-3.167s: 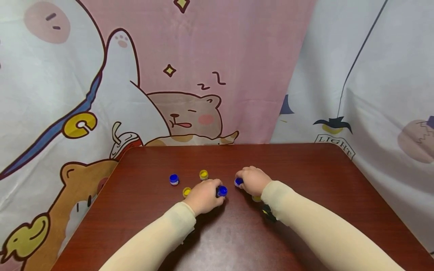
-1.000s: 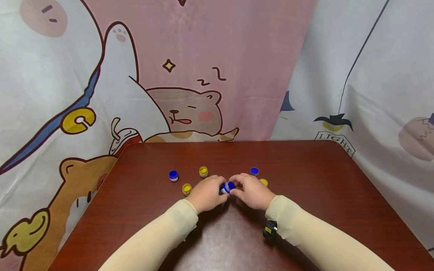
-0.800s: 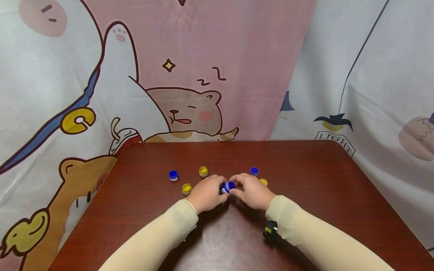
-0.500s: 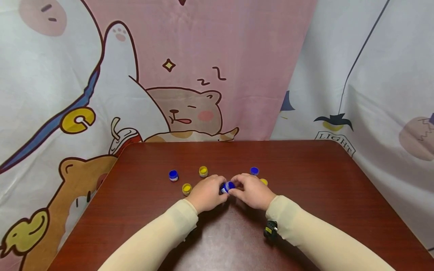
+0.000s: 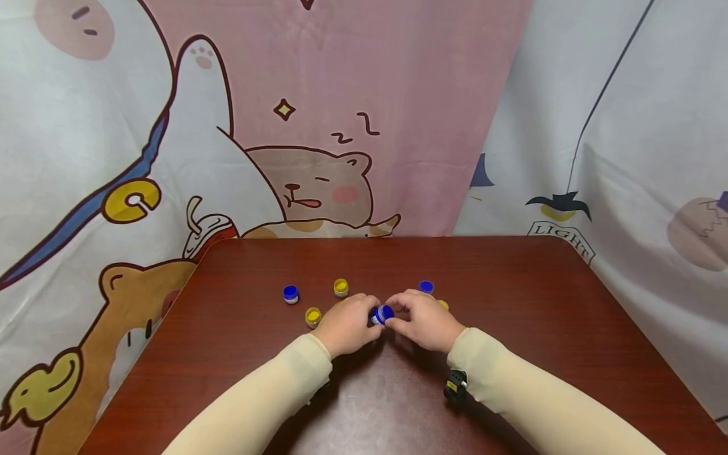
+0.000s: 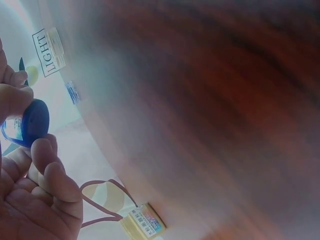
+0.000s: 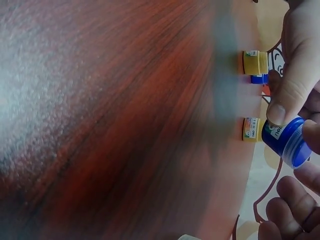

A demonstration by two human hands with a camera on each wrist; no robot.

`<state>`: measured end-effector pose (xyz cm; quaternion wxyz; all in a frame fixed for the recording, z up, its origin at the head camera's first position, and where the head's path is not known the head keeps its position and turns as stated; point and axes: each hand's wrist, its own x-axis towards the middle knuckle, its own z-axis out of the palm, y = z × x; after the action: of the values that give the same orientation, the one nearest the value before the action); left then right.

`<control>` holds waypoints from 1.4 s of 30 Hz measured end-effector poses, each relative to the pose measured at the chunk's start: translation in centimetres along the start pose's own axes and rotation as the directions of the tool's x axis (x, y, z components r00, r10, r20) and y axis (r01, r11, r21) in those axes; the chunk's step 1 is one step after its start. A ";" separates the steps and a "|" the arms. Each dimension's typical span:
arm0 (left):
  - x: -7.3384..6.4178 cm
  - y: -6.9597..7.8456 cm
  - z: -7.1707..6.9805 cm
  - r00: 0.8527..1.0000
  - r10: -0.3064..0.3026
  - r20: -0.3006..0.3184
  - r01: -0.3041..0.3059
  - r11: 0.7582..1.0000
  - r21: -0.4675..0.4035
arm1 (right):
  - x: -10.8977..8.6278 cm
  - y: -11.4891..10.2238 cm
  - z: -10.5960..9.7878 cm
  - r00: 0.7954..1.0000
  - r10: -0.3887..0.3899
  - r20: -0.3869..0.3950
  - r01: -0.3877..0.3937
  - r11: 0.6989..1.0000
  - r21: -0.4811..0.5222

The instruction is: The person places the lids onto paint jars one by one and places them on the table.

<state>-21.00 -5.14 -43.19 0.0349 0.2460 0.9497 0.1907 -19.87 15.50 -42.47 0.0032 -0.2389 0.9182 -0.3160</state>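
1. My left hand (image 5: pixel 348 325) is clamped on the blue jar (image 5: pixel 382 315), thumb pressed over its label (image 7: pixel 275 131); my right hand (image 5: pixel 425 321) seems to pinch the ridged end (image 7: pixel 295 147), though part of that grip is hidden.
2. The blue jar hangs tilted between my hands, clear of the table (image 5: pixel 387 404), its ridged end toward the right.
3. The likeliest trouble, I judge, is a slip: the jar is small and smooth, and uneven force from my two hands could twist it loose.
4. If the top came away suddenly at this tilt, whatever is inside could spill onto my fingers.
5. My right hand is just beside the right yellow jar (image 5: pixel 443 305), so a careless swing might knock it.
6. On the left stand the left blue jar (image 5: pixel 291 294), near yellow jar (image 5: pixel 313 317) and far yellow jar (image 5: pixel 341 287); far right is the right blue jar (image 5: pixel 426 287).
7. Their colour looks like the contents, perhaps paint; I can't tell whether they're lidded.
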 end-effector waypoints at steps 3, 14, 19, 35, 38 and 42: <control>0.0 -0.1 0.0 1.000 -0.004 0.000 0.004 1.000 0.002 | 0.0 -0.1 -0.1 0.999 0.032 -0.007 -0.032 0.999 -0.014; 0.1 -0.2 -0.1 1.000 -0.004 -0.004 0.004 1.000 0.000 | 0.1 -0.1 0.0 1.000 0.012 0.000 -0.012 1.000 0.011; 0.1 -0.3 0.1 1.000 0.009 -0.012 -0.009 1.000 0.017 | 0.1 -0.1 -0.1 0.999 0.035 -0.007 -0.035 0.999 -0.006; 0.0 -0.2 0.2 1.000 0.011 -0.020 -0.011 1.000 0.019 | -0.1 0.1 0.1 1.000 0.010 -0.016 -0.009 1.000 0.026; 0.0 -0.2 0.1 1.000 0.014 -0.022 -0.014 1.000 0.018 | -0.2 0.1 0.0 1.000 0.005 -0.013 -0.005 1.000 0.027; -0.1 -0.1 0.0 1.000 0.010 -0.016 -0.010 1.000 0.013 | -0.1 0.0 0.0 1.000 0.012 -0.010 -0.012 1.000 0.020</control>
<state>-20.98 -5.24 -43.19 0.0245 0.2495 0.9498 0.1869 -19.77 15.52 -42.47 0.0028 -0.2318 0.9165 -0.3260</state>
